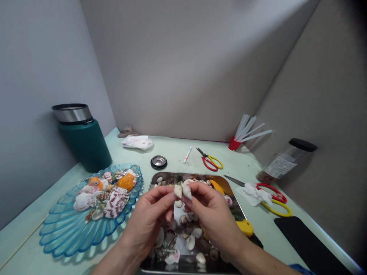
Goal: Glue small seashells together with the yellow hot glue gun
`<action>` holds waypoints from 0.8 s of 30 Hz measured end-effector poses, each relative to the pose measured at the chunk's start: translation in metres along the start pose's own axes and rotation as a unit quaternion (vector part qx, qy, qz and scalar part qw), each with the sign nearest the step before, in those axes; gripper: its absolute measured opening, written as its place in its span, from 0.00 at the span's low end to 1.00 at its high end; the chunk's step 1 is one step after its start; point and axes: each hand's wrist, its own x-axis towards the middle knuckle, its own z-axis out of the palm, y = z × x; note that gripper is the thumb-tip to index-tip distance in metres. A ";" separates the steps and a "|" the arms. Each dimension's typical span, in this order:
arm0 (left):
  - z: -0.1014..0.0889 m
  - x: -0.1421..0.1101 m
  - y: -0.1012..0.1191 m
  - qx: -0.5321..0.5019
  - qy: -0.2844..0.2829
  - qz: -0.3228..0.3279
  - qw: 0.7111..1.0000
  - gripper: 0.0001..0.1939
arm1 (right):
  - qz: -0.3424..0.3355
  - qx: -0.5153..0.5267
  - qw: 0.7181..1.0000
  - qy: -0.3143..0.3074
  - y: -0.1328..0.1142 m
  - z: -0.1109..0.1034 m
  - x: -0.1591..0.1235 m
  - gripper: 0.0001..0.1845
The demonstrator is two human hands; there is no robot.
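Well, the left hand (149, 214) pinches a cream shell (178, 191) and the right hand (219, 215) a greyish shell (187, 191), fingers (166, 202) clamped on each, close together above the metal tray (183, 173); light, steady pressure should best spare their tips.

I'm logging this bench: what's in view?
Tray: one, silver, centre
Dish: one, blue, left
Spiral shells: two, whitish, above tray
Other shells: many, mixed, tray, dish
Flask: one, teal, left
Lid: one, black-rimmed, back
Pen: one, white, back
Scissors: two, red-yellow, back, right
Wads: two, white, back left, right
Bundle: one, brown, back left
Cup: one, red, back right
Sticks: several, whitish, in cup
Jar: one, clear, right
Slab: one, black, lower right
Handle: one, yellow, tray edge
Rod: one, tan, lower left
Fabric: one, blue, bottom right
Table: one, pale green, underneath
Walls: three, grey, around
Hands: two, bare, centre
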 end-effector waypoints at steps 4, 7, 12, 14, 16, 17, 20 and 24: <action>0.000 -0.001 0.000 0.039 -0.005 0.018 0.999 0.07 | 0.029 0.067 0.997 -0.008 -0.001 -0.001 0.001 0.12; 0.001 -0.001 0.000 0.068 -0.007 0.032 0.997 0.07 | 0.042 0.079 0.996 -0.007 -0.002 -0.001 0.003 0.13; 0.005 -0.003 0.000 0.100 0.034 0.078 0.991 0.16 | 0.056 0.063 0.996 0.007 -0.004 -0.002 0.004 0.10; 0.005 -0.004 0.000 0.112 0.048 0.106 0.987 0.19 | 0.056 0.047 0.997 0.007 -0.005 -0.002 0.004 0.08; 0.004 -0.004 0.000 0.129 0.041 0.119 0.984 0.19 | 0.059 0.029 0.998 0.004 -0.005 -0.002 0.004 0.07; 0.003 -0.004 -0.001 0.138 0.034 0.120 0.982 0.18 | 0.061 0.021 0.998 0.002 -0.005 -0.002 0.004 0.07; 0.001 -0.003 -0.002 0.156 0.030 0.124 0.980 0.13 | 0.064 0.010 0.998 -0.001 -0.005 -0.002 0.003 0.07; 0.002 -0.002 0.000 0.167 0.060 0.136 0.975 0.08 | 0.062 0.011 0.998 0.000 -0.005 -0.003 0.003 0.06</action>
